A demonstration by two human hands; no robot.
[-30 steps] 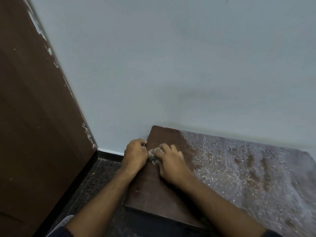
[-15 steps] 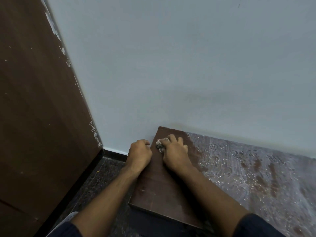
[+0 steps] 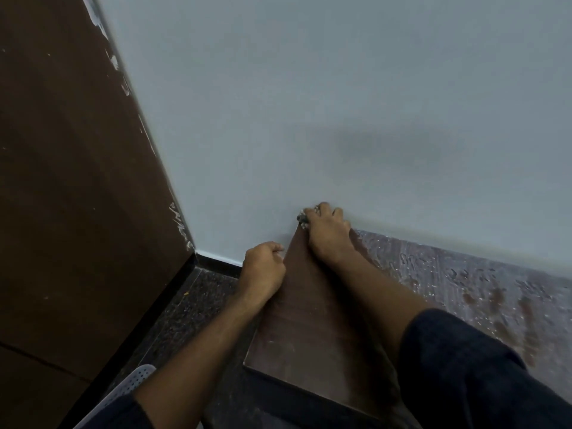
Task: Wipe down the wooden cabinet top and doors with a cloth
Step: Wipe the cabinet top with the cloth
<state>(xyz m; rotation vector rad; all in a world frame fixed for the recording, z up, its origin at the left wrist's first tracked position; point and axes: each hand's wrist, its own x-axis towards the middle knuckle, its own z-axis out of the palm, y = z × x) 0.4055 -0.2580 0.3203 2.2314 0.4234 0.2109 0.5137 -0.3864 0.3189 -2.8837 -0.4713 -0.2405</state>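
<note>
step in hand: wiping the top (image 3: 309,320), far left corner. right hand (image 3: 328,239) presses a bunched cloth (image 3: 302,220) there, fingers curled on it. left hand (image 3: 263,267) fisted at the left edge, holding nothing visible. next, likely: draw rightward over the smeared film (image 3: 464,280).

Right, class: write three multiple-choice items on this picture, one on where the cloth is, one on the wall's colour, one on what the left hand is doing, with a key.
1. Where is the small crumpled whitish cloth?
A. the back left corner of the dark brown wooden cabinet top
B. the floor
C. the front edge

2. What colour is the painted wall?
A. red
B. pale grey-blue
C. black

3. What is the left hand doing?
A. pressing the cloth
B. pointing upward
C. gripping the cabinet top's left edge

Key: 1 A, the right hand presses it there against the wall; 2 B, it is plainly pale; 3 C, its fingers curl at the edge.
</note>
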